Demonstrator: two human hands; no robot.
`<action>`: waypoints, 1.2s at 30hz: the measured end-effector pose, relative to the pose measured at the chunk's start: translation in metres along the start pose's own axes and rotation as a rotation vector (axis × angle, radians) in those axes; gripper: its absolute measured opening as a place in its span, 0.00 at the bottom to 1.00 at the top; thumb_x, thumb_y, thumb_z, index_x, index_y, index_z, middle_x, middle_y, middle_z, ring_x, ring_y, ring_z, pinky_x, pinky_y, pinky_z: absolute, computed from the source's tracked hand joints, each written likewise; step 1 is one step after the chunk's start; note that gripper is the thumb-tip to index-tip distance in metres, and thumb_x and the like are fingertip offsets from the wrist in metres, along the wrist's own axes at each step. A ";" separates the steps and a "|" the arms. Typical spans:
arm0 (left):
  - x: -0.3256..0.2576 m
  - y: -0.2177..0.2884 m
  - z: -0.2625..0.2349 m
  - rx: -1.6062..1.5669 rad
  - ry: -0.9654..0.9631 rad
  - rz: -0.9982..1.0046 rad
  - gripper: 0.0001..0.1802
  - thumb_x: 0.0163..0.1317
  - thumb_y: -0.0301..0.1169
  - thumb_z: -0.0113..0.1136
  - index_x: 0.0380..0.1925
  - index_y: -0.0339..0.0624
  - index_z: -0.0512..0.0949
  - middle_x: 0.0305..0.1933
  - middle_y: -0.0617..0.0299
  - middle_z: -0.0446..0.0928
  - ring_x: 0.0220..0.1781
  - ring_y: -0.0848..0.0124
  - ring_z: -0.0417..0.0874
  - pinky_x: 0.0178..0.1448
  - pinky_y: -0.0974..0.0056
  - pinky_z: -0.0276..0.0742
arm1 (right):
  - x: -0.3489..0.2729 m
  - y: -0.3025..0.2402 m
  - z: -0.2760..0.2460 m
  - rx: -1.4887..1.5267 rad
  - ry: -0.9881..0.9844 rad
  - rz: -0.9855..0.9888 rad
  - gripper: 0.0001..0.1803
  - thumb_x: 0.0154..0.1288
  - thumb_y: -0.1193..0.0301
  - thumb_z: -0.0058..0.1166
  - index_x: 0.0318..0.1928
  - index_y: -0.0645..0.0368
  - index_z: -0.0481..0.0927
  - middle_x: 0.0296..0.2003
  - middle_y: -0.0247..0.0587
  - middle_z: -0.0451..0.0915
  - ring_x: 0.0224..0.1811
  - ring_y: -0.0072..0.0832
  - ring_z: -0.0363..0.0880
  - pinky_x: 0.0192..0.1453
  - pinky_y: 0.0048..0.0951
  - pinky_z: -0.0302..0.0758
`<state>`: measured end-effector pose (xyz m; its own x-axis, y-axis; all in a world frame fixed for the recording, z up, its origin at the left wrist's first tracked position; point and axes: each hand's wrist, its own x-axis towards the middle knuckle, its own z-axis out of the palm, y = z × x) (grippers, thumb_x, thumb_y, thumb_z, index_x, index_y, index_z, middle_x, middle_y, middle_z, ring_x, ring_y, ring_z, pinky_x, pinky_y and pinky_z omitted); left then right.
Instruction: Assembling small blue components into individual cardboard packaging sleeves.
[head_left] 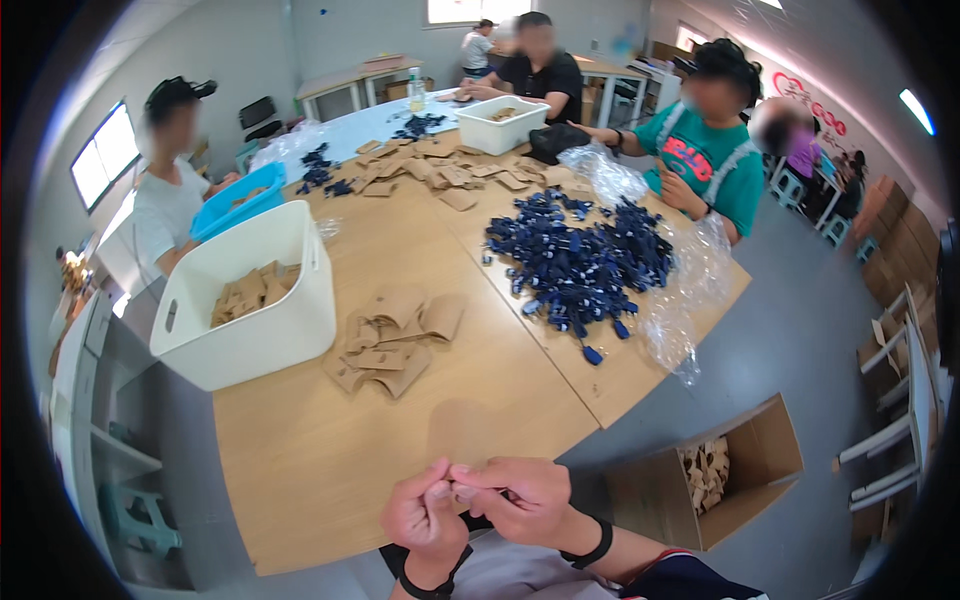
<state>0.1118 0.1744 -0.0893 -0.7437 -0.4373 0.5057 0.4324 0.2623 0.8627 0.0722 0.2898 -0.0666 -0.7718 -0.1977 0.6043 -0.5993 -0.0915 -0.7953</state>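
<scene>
Just over the near edge of the table (470,395), my left hand (425,515) and my right hand (525,500) meet fingertip to fingertip. Both are closed in a pinch. Whatever sits between the fingers, if anything, is too small or hidden to name. Beyond them lies a small heap of brown paper packets (395,345), some folded into curved pillow shapes. To its left stands a white plastic bin (250,345) with more brown packets inside. Farther off on the right, many small navy-blue pieces (575,260) form a large pile.
Clear plastic wrap (672,335) hangs over the table's right edge. Below it stands an open cardboard box (650,500) holding brown pieces. More packets (460,170) spread across the far side, near a white tub (500,130) and a blue basin (235,205). Several people sit or stand around the table.
</scene>
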 end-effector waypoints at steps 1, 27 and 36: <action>0.002 0.002 0.002 0.010 0.043 0.001 0.19 0.71 0.39 0.55 0.38 0.29 0.78 0.33 0.55 0.80 0.34 0.74 0.79 0.41 0.69 0.76 | 0.000 0.000 0.002 -0.002 0.015 -0.022 0.11 0.61 0.81 0.61 0.45 0.66 0.84 0.24 0.43 0.82 0.22 0.21 0.81 0.23 0.19 0.73; 0.084 0.016 -0.050 0.049 -0.818 0.090 0.08 0.50 0.35 0.70 0.27 0.44 0.83 0.52 0.53 0.79 0.55 0.57 0.70 0.60 0.53 0.63 | 0.014 -0.010 -0.022 0.700 -0.638 0.958 0.17 0.73 0.61 0.50 0.52 0.61 0.75 0.32 0.28 0.74 0.32 0.15 0.69 0.33 0.18 0.66; 0.075 0.001 -0.030 0.158 -0.671 -0.041 0.10 0.60 0.31 0.60 0.22 0.40 0.79 0.52 0.50 0.77 0.59 0.60 0.68 0.65 0.54 0.59 | 0.020 0.002 -0.008 -0.045 -0.360 0.632 0.14 0.65 0.69 0.60 0.47 0.63 0.77 0.33 0.45 0.81 0.32 0.32 0.80 0.39 0.27 0.74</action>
<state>0.0719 0.1158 -0.0504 -0.9347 0.1644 0.3152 0.3552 0.4013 0.8443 0.0540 0.2934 -0.0555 -0.8601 -0.5093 -0.0293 -0.0762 0.1850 -0.9798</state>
